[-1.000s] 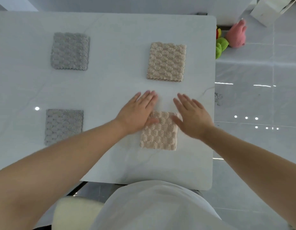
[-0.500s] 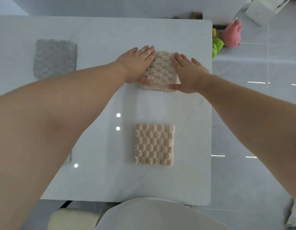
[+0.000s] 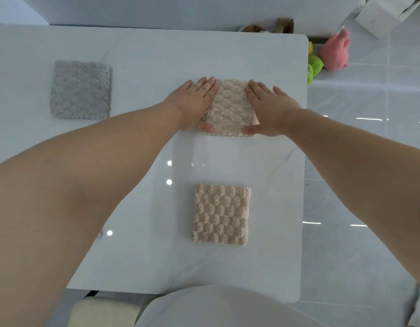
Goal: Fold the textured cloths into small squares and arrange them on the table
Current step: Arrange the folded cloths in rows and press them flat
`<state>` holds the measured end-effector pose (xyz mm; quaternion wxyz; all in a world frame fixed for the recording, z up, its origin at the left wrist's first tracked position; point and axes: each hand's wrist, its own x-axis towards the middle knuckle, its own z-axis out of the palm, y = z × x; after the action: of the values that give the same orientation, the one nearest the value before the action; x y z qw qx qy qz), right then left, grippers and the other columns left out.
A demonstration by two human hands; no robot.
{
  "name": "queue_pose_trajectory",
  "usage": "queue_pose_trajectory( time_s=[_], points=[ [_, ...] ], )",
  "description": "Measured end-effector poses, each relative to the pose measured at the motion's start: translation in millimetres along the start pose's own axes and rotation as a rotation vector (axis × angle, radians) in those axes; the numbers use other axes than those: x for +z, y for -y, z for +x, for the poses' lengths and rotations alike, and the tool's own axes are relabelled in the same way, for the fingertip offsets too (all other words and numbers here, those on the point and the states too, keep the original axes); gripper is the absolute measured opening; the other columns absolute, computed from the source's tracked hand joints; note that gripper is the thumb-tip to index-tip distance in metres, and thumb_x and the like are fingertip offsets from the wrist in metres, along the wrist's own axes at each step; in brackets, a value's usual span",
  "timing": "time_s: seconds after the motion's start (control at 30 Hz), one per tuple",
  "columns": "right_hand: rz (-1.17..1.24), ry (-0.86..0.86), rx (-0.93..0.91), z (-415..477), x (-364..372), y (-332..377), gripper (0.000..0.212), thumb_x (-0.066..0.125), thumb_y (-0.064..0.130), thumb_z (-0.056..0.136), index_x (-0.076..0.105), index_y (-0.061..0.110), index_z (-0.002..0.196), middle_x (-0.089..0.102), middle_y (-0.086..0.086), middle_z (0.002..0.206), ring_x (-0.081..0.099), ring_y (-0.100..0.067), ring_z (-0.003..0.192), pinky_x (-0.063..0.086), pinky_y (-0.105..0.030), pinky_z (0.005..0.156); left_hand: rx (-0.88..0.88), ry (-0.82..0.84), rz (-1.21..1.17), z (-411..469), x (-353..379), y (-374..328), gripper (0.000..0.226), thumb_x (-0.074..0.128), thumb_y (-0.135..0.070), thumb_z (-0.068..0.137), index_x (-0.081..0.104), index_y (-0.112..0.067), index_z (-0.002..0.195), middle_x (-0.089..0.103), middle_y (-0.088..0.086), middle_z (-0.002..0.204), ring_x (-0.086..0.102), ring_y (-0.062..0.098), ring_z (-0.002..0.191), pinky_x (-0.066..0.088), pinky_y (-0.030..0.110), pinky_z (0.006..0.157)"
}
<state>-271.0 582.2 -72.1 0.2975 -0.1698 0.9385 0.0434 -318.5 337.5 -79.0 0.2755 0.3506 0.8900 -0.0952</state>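
The farther beige bubble-textured folded cloth (image 3: 230, 107), near-square and squared to the white glossy table (image 3: 145, 55), was pressed flat at its sides by the left hand (image 3: 192, 103) and right hand (image 3: 271, 107), each grip straight-fingered, clasping nothing.

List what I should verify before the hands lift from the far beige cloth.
1. The left hand and the right hand lie flat on the far beige cloth: ok.
2. The far beige cloth's side edges are even: cannot tell, the hands cover them.
3. The near beige cloth is a folded square, untouched: ok.
4. Both beige cloths form one column: ok.
5. The grey cloth lies folded on the table: ok.
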Motion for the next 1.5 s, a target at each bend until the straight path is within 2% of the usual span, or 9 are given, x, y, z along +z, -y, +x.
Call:
queue_pose_trajectory(
  time_s=[0.17, 0.3, 0.47, 0.67, 0.9, 1.03, 1.13, 1.37, 1.5],
  points=[
    [-0.024, 0.009, 0.032, -2.9, -10.7, 10.6, 0.114, 0.054, 0.069, 0.089, -0.010, 0.008, 0.160, -0.014, -0.008, 0.169, -0.007, -0.022, 0.157, 0.002, -0.050, 0.126, -0.057, -0.004, 0.006, -12.2, -6.8, -9.5, 0.121, 0.049, -0.078, 0.083, -0.012, -0.006, 0.159, -0.016, 0.012, 0.168, -0.007, 0.027, 0.156, 0.004, 0.045, 0.126],
    [0.003, -0.088, -0.001, -20.8, -15.6, 34.7, 0.104, 0.051, 0.063, 0.094, -0.006, 0.007, 0.161, -0.013, -0.010, 0.169, -0.007, -0.024, 0.157, 0.002, -0.049, 0.127, -0.090, -0.031, -0.024, -51.8, 4.0, -9.2, 0.122, 0.041, -0.081, 0.081, -0.008, -0.001, 0.158, -0.011, 0.016, 0.168, -0.002, 0.029, 0.156, 0.008, 0.043, 0.126],
    [0.046, -0.107, -0.161, -44.6, -2.6, 112.9, 0.092, 0.044, 0.056, 0.100, -0.006, 0.007, 0.161, -0.012, -0.010, 0.169, -0.008, -0.024, 0.157, -0.001, -0.046, 0.127, -0.123, 0.017, -0.038, -135.2, 49.8, 3.5, 0.110, 0.035, -0.075, 0.088, -0.006, -0.002, 0.159, -0.009, 0.014, 0.168, -0.001, 0.026, 0.156, 0.006, 0.037, 0.126],
    [0.093, -0.064, -0.280, -59.4, 17.5, 213.7, 0.086, 0.039, 0.053, 0.103, -0.007, 0.008, 0.161, -0.013, -0.008, 0.169, -0.010, -0.021, 0.156, 0.000, -0.044, 0.127, -0.164, 0.059, -0.063, -230.9, 112.8, 30.7, 0.113, 0.010, -0.082, 0.076, -0.007, -0.006, 0.159, -0.010, 0.008, 0.169, -0.002, 0.020, 0.156, 0.005, 0.035, 0.126],
    [0.089, -0.034, -0.262, -62.3, 35.8, 333.8, 0.087, 0.038, 0.055, 0.103, -0.007, 0.009, 0.161, -0.014, -0.007, 0.169, -0.011, -0.019, 0.156, 0.000, -0.041, 0.127, -0.125, 0.029, -0.053, -318.8, 176.4, 91.9, 0.112, 0.018, -0.083, 0.079, -0.004, -0.008, 0.160, -0.009, 0.006, 0.169, -0.005, 0.018, 0.156, 0.004, 0.035, 0.127],
    [0.114, -0.039, -0.192, -58.5, 28.9, 393.5, 0.092, 0.040, 0.060, 0.100, -0.009, 0.009, 0.160, -0.015, -0.006, 0.169, -0.011, -0.019, 0.156, 0.001, -0.041, 0.127, -0.061, 0.008, -0.061, -356.8, 202.9, 126.6, 0.111, 0.039, -0.078, 0.087, -0.008, -0.008, 0.160, -0.012, 0.006, 0.169, -0.009, 0.020, 0.156, 0.001, 0.035, 0.127],
    [0.106, -0.037, -0.144, -57.5, 24.9, 428.8, 0.098, 0.040, 0.066, 0.097, -0.009, 0.009, 0.161, -0.015, -0.006, 0.169, -0.011, -0.019, 0.156, 0.003, -0.043, 0.127, 0.014, -0.005, -0.003, -371.5, 217.7, 143.3, 0.114, 0.037, -0.080, 0.085, -0.011, -0.008, 0.159, -0.013, 0.008, 0.169, -0.010, 0.022, 0.156, 0.000, 0.037, 0.127],
    [0.063, 0.021, -0.086, -40.2, 27.1, 472.3, 0.108, 0.042, 0.074, 0.091, -0.015, 0.013, 0.160, -0.021, -0.006, 0.167, -0.015, -0.021, 0.156, 0.002, -0.047, 0.127, 0.077, -0.013, 0.019, -371.7, 236.1, 157.8, 0.121, 0.041, -0.083, 0.083, -0.014, -0.007, 0.158, -0.016, 0.011, 0.168, -0.013, 0.026, 0.155, 0.000, 0.041, 0.127],
    [0.057, 0.042, -0.024, -32.7, 32.9, 481.1, 0.111, 0.049, 0.070, 0.091, -0.015, 0.011, 0.160, -0.022, -0.008, 0.167, -0.016, -0.023, 0.155, 0.002, -0.049, 0.126, 0.101, -0.013, 0.032, -367.3, 244.8, 166.3, 0.123, 0.044, -0.083, 0.082, -0.019, -0.008, 0.157, -0.020, 0.010, 0.167, -0.017, 0.025, 0.155, 0.003, 0.044, 0.127]
  ],
)
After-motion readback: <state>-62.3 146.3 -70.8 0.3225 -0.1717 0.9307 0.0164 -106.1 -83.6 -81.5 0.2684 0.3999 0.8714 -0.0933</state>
